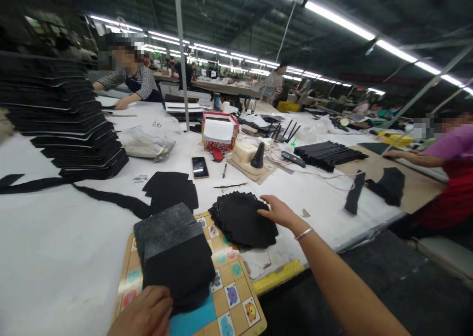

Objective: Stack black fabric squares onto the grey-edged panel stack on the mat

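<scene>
Two piles of cut black felt lie under the hands on my remote head-camera feed. A thick, squared block of black felt pieces [173, 262], its upper layers showing grey, sits on a printed board of cartoon-animal tiles [236, 296] at the near edge of a white-covered worktable [66, 262]. The left hand [142, 312] presses against the block's near edge, fingers close together; the frame cuts off part of the hand, so I cannot tell whether it grips. Just beside the block, a fanned pile of thin black felt pieces [242, 220] rests across the board's far corner, its edges splayed in a rounded sweep. The right hand [279, 213], a silver bracelet [303, 234] at its wrist, lies on that pile's right edge, fingers slightly spread and flat, pinching nothing. Farther along the table are a tall, stepped stack of black pieces [62, 109], a black smartphone [200, 167] and a red-and-white box [219, 131]. A co-worker in a plaid shirt [148, 82] reaches over the table's far side; another in a pink top [453, 149] reaches over a brown board [417, 188] at right.
</scene>
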A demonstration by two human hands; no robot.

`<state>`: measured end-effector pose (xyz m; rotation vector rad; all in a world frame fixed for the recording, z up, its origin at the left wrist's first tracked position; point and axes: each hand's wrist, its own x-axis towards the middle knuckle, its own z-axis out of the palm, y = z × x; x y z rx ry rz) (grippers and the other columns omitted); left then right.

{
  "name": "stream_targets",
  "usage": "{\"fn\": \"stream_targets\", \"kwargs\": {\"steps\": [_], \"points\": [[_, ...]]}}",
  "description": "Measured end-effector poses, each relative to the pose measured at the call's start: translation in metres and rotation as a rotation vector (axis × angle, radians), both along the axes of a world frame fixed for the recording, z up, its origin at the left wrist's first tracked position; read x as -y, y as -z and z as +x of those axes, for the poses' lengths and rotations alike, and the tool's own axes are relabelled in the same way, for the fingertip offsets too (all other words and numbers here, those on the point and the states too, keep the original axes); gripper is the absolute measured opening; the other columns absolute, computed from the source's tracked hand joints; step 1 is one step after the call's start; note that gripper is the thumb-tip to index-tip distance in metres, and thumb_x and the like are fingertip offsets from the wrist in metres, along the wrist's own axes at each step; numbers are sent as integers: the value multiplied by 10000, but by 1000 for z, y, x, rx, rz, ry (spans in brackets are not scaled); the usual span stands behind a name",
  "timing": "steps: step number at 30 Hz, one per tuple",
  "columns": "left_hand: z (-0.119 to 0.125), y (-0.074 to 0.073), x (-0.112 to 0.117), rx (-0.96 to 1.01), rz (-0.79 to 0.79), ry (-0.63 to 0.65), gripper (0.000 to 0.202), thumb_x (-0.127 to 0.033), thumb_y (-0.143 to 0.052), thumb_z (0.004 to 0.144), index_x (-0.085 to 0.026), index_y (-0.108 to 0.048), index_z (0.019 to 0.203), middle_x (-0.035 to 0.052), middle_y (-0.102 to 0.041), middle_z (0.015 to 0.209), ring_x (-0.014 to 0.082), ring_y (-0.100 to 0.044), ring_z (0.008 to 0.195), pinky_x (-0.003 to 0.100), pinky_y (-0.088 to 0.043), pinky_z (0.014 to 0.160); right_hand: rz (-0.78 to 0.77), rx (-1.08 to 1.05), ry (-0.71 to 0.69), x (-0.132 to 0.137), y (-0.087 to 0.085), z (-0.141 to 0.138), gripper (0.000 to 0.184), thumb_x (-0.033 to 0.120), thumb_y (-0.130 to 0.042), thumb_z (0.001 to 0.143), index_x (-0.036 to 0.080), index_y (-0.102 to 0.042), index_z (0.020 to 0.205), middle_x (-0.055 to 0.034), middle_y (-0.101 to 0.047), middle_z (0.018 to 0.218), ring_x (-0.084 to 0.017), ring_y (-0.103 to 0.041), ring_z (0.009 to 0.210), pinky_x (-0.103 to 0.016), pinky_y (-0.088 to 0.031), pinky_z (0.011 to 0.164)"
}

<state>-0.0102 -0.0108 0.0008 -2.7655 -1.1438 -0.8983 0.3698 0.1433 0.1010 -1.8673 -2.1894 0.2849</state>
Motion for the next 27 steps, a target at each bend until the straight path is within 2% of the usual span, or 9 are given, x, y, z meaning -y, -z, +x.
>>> {"fn": "stream_targets", "kwargs": {"steps": [3,6,9,12,14,17,19,22,27], "points": [[4,-24,3,-44,-287,-77,217,-171,-411,846,-232,-617,809,14,-639,836,127,-601,759,211,-500,681,134,18,-32,16,-2,-20,484,316,-628,734,138,-524,1173,-176,-482,1241,-324,-427,1172,-502,-295,997],[6,-30,0,-45,-442,-131,220,-144,-405,835,-206,-604,765,25,-625,832,149,-581,787,262,-494,707,214,-15,-336,48,0,-65,470,360,-605,772,170,-516,1192,-140,-483,1255,-282,-423,1180,-460,-311,1007],[7,-28,-2,-23,-440,-164,203,-151,-410,838,-196,-589,752,19,-611,783,146,-570,740,266,-491,670,75,-73,-703,82,8,-120,554,397,-651,742,181,-489,1226,-121,-486,1261,-245,-424,1181,-410,-332,999],[7,-28,4,77,-259,-249,178,-142,-412,854,-182,-585,850,40,-622,857,149,-579,801,282,-497,718,-44,-57,-819,96,22,-164,337,266,-647,751,166,-585,1067,-108,-561,1146,-232,-485,1085,-387,-361,949],[8,-30,14,178,-1,-309,163,-121,-472,836,-162,-572,958,68,-623,952,171,-566,917,332,-476,833,-132,-123,-742,93,31,-180,141,190,-575,792,158,-624,921,-84,-613,972,-197,-544,925,-333,-412,842],[13,-27,25,186,246,-234,216,-101,-559,787,-154,-575,996,62,-632,969,183,-545,971,352,-434,913,-304,-489,-485,80,41,-187,141,256,-547,816,160,-635,765,-33,-600,745,-161,-542,720,-292,-425,711],[17,-19,23,95,208,-238,200,-156,-544,807,-153,-586,1003,67,-637,994,193,-544,982,346,-440,900,-399,-695,-357,70,46,-185,253,360,-557,802,160,-624,663,-13,-577,641,-155,-528,628,-301,-431,661],[21,-4,6,-34,68,-471,277,-284,-507,835,-157,-588,1067,100,-621,1090,241,-542,1004,383,-461,839,-423,-851,-252,53,50,-176,383,511,-532,782,153,-641,700,-27,-610,627,-177,-566,605,-329,-466,636],[22,3,-11,-110,-162,-584,361,-345,-540,807,-209,-573,1140,92,-580,1184,258,-522,1039,407,-445,845,-126,-1069,10,24,26,-133,595,654,-347,802,151,-629,951,-91,-671,823,-242,-622,871,-377,-503,756]]}}
